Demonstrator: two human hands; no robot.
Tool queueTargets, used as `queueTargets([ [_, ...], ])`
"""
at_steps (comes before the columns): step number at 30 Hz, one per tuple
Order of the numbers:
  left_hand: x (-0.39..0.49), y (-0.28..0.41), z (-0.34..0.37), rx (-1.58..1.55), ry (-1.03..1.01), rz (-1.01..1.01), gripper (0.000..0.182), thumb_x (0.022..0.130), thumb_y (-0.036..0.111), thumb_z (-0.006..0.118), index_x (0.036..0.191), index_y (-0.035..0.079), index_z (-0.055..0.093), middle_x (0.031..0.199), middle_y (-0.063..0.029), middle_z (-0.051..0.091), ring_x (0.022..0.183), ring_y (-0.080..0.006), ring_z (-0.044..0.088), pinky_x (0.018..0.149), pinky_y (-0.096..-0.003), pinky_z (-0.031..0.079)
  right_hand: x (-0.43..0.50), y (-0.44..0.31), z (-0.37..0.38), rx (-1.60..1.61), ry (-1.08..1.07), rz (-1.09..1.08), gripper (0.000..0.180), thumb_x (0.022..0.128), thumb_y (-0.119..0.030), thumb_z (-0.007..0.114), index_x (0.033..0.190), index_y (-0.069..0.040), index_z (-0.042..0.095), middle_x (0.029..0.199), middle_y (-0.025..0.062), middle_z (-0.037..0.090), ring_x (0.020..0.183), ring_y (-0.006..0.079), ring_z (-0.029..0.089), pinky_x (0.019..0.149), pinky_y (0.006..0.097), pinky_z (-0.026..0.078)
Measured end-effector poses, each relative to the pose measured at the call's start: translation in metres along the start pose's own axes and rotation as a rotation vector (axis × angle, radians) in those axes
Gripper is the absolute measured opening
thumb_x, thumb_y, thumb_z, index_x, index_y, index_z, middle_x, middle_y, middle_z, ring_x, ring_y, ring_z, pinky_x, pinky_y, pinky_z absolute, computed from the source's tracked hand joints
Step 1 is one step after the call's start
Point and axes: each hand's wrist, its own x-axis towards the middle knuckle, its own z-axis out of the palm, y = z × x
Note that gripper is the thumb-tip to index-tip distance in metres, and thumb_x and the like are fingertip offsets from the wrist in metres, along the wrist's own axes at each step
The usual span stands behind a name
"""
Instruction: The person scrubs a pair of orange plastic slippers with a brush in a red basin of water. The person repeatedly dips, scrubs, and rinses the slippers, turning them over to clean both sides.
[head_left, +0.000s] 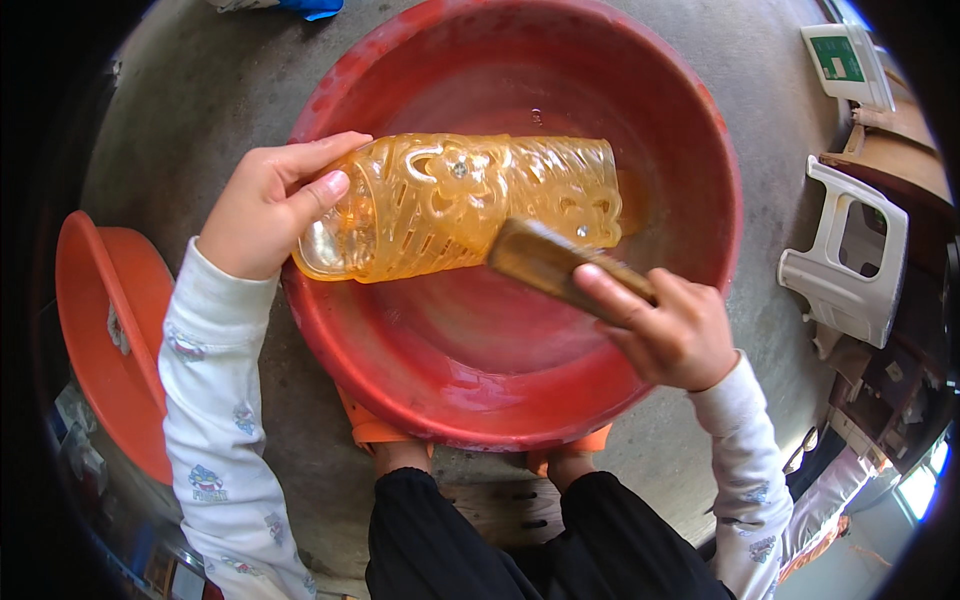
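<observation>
A translucent amber plastic holder (450, 202) with flower shapes, slots and small clear studs lies tilted on its side above a red plastic basin (517, 352). My left hand (277, 199) grips its rounded left end, thumb in front and fingers behind. My right hand (667, 322) is closed around a wooden-backed scrubbing brush (562, 266). The brush overlaps the holder's lower edge and is slightly blurred; its bristle side is mostly hidden, so I cannot tell whether it touches. A little water or wet sheen shows on the basin's floor.
An orange basin (97, 322) stands tilted at the left. To the right are a pale plastic stool (855, 255), a white tub with a green label (847, 67) and wooden furniture (892, 150). My orange-shod feet (382, 427) are at the basin's near rim on a concrete floor (202, 112).
</observation>
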Motion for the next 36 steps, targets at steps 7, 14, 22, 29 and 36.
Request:
queueTargets([
  [7, 0.009, 0.008, -0.005, 0.09, -0.199, -0.037, 0.031, 0.085, 0.0, 0.048, 0.114, -0.006, 0.053, 0.102, -0.0092, 0.062, 0.096, -0.0138, 0.056, 0.086, -0.0258, 0.042, 0.008, 0.007, -0.001, 0.169, 0.092, 0.004, 0.067, 0.066, -0.013, 0.065, 0.128, -0.03, 0.047, 0.061, 0.0058, 0.045, 0.044, 0.0186, 0.044, 0.039, 0.0321, 0.04],
  [14, 0.01, 0.006, -0.001, 0.075, -0.131, -0.075, 0.027, 0.085, 0.001, 0.046, 0.108, -0.008, 0.056, 0.096, -0.0087, 0.063, 0.089, -0.0124, 0.057, 0.081, -0.0253, 0.045, 0.011, 0.016, -0.003, -0.113, -0.085, -0.064, 0.059, 0.078, -0.02, 0.056, 0.132, -0.037, 0.039, 0.056, 0.0045, 0.04, 0.038, 0.0141, 0.039, 0.033, 0.029, 0.038],
  [22, 0.009, -0.006, 0.025, 0.147, 0.096, -0.053, 0.023, 0.085, 0.002, 0.047, 0.101, -0.009, 0.058, 0.087, -0.007, 0.063, 0.079, -0.0117, 0.057, 0.074, -0.0241, 0.045, 0.032, -0.028, 0.019, 0.273, -0.142, 0.01, 0.071, 0.07, -0.017, 0.064, 0.135, -0.03, 0.037, 0.057, 0.0095, 0.043, 0.042, 0.0199, 0.042, 0.039, 0.0341, 0.039],
  [29, -0.056, -0.016, 0.069, -0.301, 0.457, -0.312, 0.025, 0.088, 0.004, 0.048, 0.109, -0.008, 0.055, 0.092, -0.0073, 0.061, 0.079, -0.0101, 0.057, 0.07, -0.023, 0.048, 0.007, -0.043, 0.017, 0.166, -0.037, 0.395, 0.064, 0.072, -0.005, 0.06, 0.132, -0.018, 0.043, 0.088, 0.0096, 0.06, 0.052, 0.0232, 0.053, 0.046, 0.0344, 0.046],
  [36, -0.082, -0.019, 0.126, -0.665, 0.576, -0.382, 0.029, 0.09, 0.001, 0.044, 0.115, -0.012, 0.048, 0.106, -0.0154, 0.058, 0.094, -0.0171, 0.056, 0.086, -0.027, 0.043, -0.025, -0.096, 0.036, 0.241, -0.031, 0.186, 0.067, 0.073, -0.017, 0.057, 0.136, -0.027, 0.036, 0.059, 0.0073, 0.038, 0.039, 0.0162, 0.041, 0.032, 0.0317, 0.036],
])
